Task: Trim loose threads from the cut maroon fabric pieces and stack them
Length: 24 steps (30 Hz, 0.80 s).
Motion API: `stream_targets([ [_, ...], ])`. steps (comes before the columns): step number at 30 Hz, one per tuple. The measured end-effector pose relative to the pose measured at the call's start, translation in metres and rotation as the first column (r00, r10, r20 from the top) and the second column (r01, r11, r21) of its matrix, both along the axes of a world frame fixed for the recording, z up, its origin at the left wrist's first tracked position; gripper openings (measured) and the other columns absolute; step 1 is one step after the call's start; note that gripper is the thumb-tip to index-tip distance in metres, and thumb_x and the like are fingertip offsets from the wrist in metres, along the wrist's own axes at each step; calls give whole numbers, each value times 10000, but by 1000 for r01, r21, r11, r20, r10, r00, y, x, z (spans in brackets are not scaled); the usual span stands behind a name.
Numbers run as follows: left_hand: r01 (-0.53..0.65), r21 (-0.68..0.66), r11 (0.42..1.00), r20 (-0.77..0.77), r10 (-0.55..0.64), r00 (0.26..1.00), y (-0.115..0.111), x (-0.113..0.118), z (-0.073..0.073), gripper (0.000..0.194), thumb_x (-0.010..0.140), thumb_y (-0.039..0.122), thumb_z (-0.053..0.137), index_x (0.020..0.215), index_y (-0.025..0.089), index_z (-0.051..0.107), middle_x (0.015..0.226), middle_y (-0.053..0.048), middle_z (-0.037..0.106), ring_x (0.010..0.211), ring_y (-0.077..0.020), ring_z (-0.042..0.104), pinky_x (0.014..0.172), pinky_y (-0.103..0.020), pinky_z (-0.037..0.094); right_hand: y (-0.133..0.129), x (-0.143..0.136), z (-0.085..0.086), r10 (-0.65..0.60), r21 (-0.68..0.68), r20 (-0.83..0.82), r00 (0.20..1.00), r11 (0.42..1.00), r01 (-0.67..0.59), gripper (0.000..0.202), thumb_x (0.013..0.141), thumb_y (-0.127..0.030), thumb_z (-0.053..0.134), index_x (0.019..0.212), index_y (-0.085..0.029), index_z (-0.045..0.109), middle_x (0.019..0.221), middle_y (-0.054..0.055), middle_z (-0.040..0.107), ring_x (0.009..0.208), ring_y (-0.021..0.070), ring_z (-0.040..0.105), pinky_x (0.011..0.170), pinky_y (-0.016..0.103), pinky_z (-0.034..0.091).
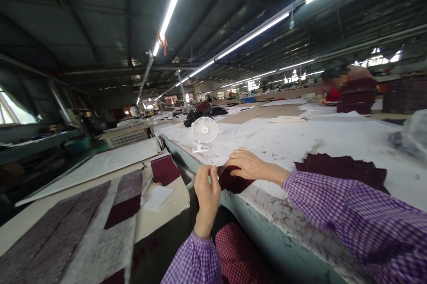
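Note:
Over the table's near-left edge, my right hand (246,164) bends its fingers over a dark maroon fabric piece (237,183) and grips it from above. My left hand (207,188) is closed in a pinch at the left end of that piece. What lies between its fingertips is too small to make out. Part of the piece is covered by my right fingers. To the right, near my right forearm, a fanned pile of maroon pieces (343,168) with pointed edges lies on the white-covered table (280,142).
A small white fan (204,130) stands just beyond my hands, with black bundled material (203,115) behind it. On the lower left table are a maroon stack (164,169), a white card (158,198) and mottled strips (63,217). A co-worker (350,82) bends over the table at far right.

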<state>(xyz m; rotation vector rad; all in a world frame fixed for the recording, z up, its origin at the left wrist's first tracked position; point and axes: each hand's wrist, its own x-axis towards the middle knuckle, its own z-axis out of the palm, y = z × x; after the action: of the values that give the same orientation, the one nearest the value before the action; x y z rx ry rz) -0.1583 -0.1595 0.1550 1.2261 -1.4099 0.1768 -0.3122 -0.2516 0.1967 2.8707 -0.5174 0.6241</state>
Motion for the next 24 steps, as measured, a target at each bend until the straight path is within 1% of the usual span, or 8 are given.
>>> stream_targets([
  [1,72,32,997,131,-76,988,6,-4,-5,284,931,297,362,800,170,580,788,-67,619,788,-169,580,753,-292,466,-1,1,0,-1,3,7,1000,1000,0,133,811,-226,589,920,-198,660,869,46,612,852,197,534,818,341,371],
  [4,254,255,933,439,-345,829,14,-17,-22,284,932,256,371,846,173,629,854,-71,656,860,-182,598,810,-305,478,3,4,4,-31,38,42,999,999,30,108,782,-171,555,846,-172,642,933,56,616,834,178,549,809,314,379],
  [8,82,356,931,493,-262,830,3,-27,-35,275,920,237,383,964,169,646,986,-100,669,962,-225,601,885,-368,469,14,10,15,-20,36,-96,995,999,24,158,773,-159,546,900,-192,633,793,24,655,774,182,569,801,320,373],
  [12,-59,529,846,479,-241,844,-8,-23,-35,315,922,301,368,981,164,645,919,-122,679,878,-244,634,796,-368,496,25,20,10,16,-46,-253,967,999,-28,104,796,-242,575,837,-200,661,763,33,670,750,187,575,814,345,355],
  [15,-85,576,813,491,-261,831,-10,-20,-33,352,926,338,344,1016,166,638,950,-127,680,894,-264,639,786,-382,499,23,28,5,4,49,-163,987,999,4,98,735,-252,642,661,-187,643,716,30,660,747,171,566,843,325,348],
  [18,-53,542,839,497,-269,825,-11,-19,-29,327,911,342,390,1088,189,619,1141,-117,633,1053,-262,592,882,-371,471,0,20,16,-124,210,92,988,972,103,144,672,-314,679,622,-192,622,676,14,642,748,167,549,829,294,369],
  [20,1,540,842,490,-316,813,-12,-20,-23,314,901,344,420,1116,212,607,1218,-92,601,1122,-243,557,936,-350,442,-27,1,28,-306,263,275,912,936,235,245,771,-409,557,704,-186,632,667,35,624,733,184,537,757,307,395],
  [24,42,604,796,459,-390,799,-13,-22,-13,277,893,357,432,1060,251,625,1043,-48,682,970,-227,630,843,-337,470,-80,-48,45,-584,424,581,567,811,402,507,868,-520,264,925,-163,618,720,64,605,734,207,528,647,311,416],
])
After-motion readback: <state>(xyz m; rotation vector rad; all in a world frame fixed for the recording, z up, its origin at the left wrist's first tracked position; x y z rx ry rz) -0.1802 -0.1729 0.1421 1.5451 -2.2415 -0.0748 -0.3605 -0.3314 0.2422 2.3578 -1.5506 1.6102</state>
